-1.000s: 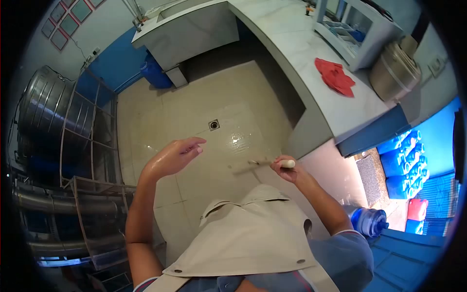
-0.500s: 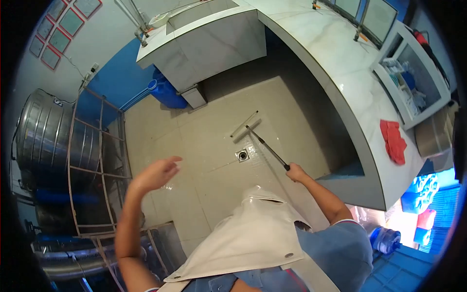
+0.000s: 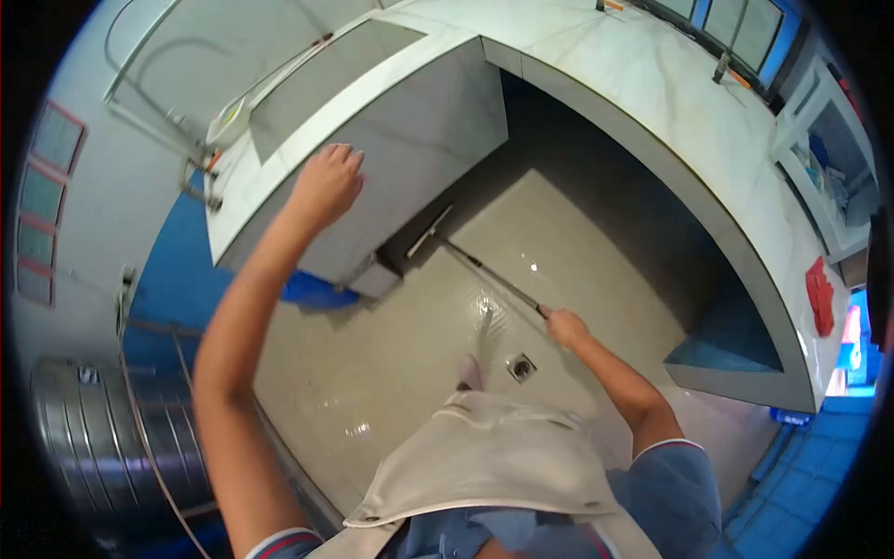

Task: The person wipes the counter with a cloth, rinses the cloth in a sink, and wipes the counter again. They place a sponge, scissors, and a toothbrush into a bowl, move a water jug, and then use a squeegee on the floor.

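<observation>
My right hand [image 3: 566, 329] is closed around the grip of a floor squeegee [image 3: 494, 274], a long dark pole with a narrow straight blade. The blade rests on the wet tiled floor [image 3: 549, 242], close to the base of the marble-tiled counter [image 3: 410, 126]. My left hand [image 3: 328, 186] is raised with nothing in it, its fingers loosely bent and a little apart. In this view it overlaps the counter's front panel, near the sink edge.
A square floor drain [image 3: 521, 368] lies right of my foot [image 3: 470, 372]. Under the counter sit a blue container [image 3: 318, 290] and a grey box [image 3: 375, 279]. A steel tank [image 3: 79, 419] and metal frame stand left. A red cloth [image 3: 819, 298] lies on the right countertop.
The squeegee blade has moved from near the drain forward to the counter base. My left hand has risen. A foot has come into view, and the camera has moved forward and turned.
</observation>
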The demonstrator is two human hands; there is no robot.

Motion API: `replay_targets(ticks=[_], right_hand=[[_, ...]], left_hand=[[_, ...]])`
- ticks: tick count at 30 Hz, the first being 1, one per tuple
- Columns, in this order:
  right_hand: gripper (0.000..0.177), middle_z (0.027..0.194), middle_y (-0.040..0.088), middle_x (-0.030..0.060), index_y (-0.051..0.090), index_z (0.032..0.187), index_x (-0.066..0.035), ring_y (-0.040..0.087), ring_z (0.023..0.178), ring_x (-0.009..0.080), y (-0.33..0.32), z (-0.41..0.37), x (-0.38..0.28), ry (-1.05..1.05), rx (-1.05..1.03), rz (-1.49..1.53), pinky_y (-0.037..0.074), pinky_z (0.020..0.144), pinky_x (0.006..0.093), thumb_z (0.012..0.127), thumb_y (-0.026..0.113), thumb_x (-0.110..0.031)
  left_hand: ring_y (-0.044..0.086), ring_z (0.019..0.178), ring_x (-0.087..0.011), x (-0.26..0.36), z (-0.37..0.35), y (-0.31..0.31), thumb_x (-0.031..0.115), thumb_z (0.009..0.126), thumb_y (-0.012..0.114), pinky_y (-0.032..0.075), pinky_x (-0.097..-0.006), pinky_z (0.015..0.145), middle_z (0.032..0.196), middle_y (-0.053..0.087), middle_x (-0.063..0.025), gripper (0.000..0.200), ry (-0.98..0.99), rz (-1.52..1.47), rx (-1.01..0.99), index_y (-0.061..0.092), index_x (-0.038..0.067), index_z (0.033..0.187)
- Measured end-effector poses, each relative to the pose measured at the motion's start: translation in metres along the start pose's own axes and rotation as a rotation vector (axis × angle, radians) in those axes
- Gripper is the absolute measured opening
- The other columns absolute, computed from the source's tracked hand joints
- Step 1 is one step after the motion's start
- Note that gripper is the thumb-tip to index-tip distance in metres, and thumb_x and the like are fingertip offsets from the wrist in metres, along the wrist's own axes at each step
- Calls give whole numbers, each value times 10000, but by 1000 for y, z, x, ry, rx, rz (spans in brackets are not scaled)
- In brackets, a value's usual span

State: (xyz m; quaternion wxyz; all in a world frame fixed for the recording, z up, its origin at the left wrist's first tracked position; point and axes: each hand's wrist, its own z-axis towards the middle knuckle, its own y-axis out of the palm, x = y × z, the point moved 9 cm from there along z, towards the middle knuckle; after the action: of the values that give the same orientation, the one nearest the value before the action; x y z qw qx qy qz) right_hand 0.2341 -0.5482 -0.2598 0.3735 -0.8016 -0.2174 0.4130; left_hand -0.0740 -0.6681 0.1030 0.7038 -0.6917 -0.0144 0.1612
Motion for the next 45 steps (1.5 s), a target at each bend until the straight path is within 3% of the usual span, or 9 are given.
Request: replay_targets(ticks=[11, 14, 24, 29, 34, 37, 40, 42, 45], right_hand=[[353, 997, 606, 191, 528, 1138, -61, 599, 898, 348, 102, 337, -174, 127, -69, -112, 480, 760, 451, 911, 334, -249], [333, 934, 620, 192, 527, 1155, -83, 612, 849, 344, 144, 320, -76, 329, -66, 59, 494, 721, 439, 884, 365, -189], [514, 816, 603, 193, 356, 1323, -232, 606, 725, 338, -44, -75, 42, 622, -258, -311, 480, 664, 455, 826, 468, -166], [432, 724, 587, 178, 405, 1294, -275, 583, 652, 350, -107, 13, 9, 405, -127, -280, 468, 592, 445, 867, 446, -227], [484, 865, 612, 131, 352, 1334, -234, 613, 789, 306, -39, 312, -30, 65, -18, -352, 502, 668, 413, 859, 410, -164], [485, 927, 613, 126, 304, 1363, -235, 610, 873, 292, 19, 452, -2, 292, -146, -291, 487, 756, 391, 890, 351, -140], [468, 1087, 578, 175, 453, 1268, -155, 563, 1015, 310, -10, 423, 18, 258, -191, -215, 452, 839, 415, 936, 261, -422], [581, 991, 609, 138, 239, 1381, -277, 604, 908, 293, -27, 351, 57, 265, -168, -171, 479, 780, 390, 856, 366, -65], [658, 842, 610, 217, 219, 1373, -269, 612, 763, 362, -39, 207, 131, 351, -257, -166, 492, 668, 445, 786, 413, -43]], left_hand=[[207, 1314, -304, -202, 108, 175, 463, 850, 465, 185, -535, 1022, 1396, 279, -155, 654, -160, 236, 195, 306, 67, 1345], [223, 1312, -283, -202, 143, 183, 476, 856, 449, 192, -535, 1018, 1385, 305, -154, 668, -118, 232, 256, 282, 66, 1356], [271, 1289, -311, -209, 250, 178, 531, 847, 437, 214, -559, 1001, 1342, 374, -156, 613, -50, 177, 329, 368, 147, 1321], [270, 1287, -309, -205, 248, 172, 470, 872, 439, 210, -560, 1004, 1341, 379, -128, 530, -77, 186, 391, 397, 163, 1302], [254, 1292, -301, -206, 255, 175, 410, 885, 450, 184, -535, 1027, 1341, 379, -103, 487, -105, 197, 312, 397, 170, 1306], [248, 1295, -298, -203, 259, 176, 385, 890, 451, 168, -523, 1037, 1347, 370, -99, 480, -109, 219, 286, 383, 177, 1318], [236, 1301, -295, -206, 262, 181, 364, 894, 452, 154, -516, 1043, 1355, 358, -94, 479, -127, 234, 237, 366, 184, 1330], [220, 1307, -291, -205, 263, 181, 355, 895, 452, 146, -508, 1048, 1362, 348, -92, 486, -144, 239, 207, 348, 192, 1341], [217, 1308, -292, -206, 263, 182, 349, 901, 441, 144, -501, 1051, 1362, 348, -93, 480, -137, 217, 203, 348, 184, 1341]])
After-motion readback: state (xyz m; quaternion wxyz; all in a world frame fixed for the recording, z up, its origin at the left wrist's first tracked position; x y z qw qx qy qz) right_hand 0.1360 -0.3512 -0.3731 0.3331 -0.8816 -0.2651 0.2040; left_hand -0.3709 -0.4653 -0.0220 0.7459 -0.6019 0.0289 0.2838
